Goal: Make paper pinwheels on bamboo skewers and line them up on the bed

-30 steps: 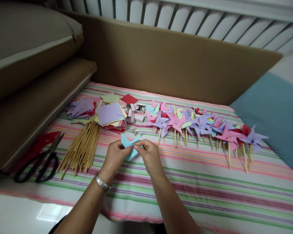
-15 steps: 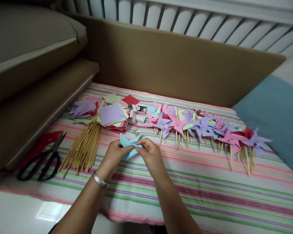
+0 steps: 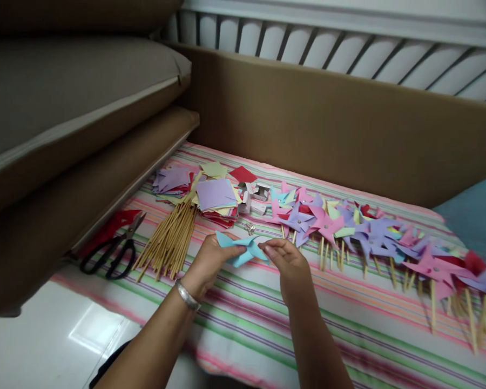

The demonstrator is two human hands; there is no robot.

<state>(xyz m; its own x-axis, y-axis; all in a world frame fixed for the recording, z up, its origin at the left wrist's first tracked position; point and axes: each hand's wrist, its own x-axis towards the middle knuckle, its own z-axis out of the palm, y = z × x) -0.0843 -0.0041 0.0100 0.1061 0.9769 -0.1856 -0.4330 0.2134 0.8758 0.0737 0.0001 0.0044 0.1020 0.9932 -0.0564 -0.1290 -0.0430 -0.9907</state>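
Note:
A light-blue paper pinwheel (image 3: 244,252) with its blades folded in is gripped between the thumb and fingers of my left hand (image 3: 210,263), the thumb pressing near its centre. At the pinwheel's right edge, my right hand (image 3: 288,263) has thumb and fingertips pinched together; whether they grip a blade or something small cannot be made out. Just beyond the pinwheel lies a little heap of small shiny metal fasteners (image 3: 250,228) on the striped cloth (image 3: 243,329).
Finished pinwheels on sticks (image 3: 376,237) spread along the right. To the left are bundled sticks (image 3: 168,237), black-handled scissors (image 3: 112,254) and a red piece (image 3: 115,227). Stacked paper squares (image 3: 216,195) and small open boxes (image 3: 257,200) stand behind. A brown panel (image 3: 319,119) borders the back.
My right fingers have shifted from the pinwheel's centre to its right edge. The left hand keeps its hold. The view has turned left, so everything appears further right.

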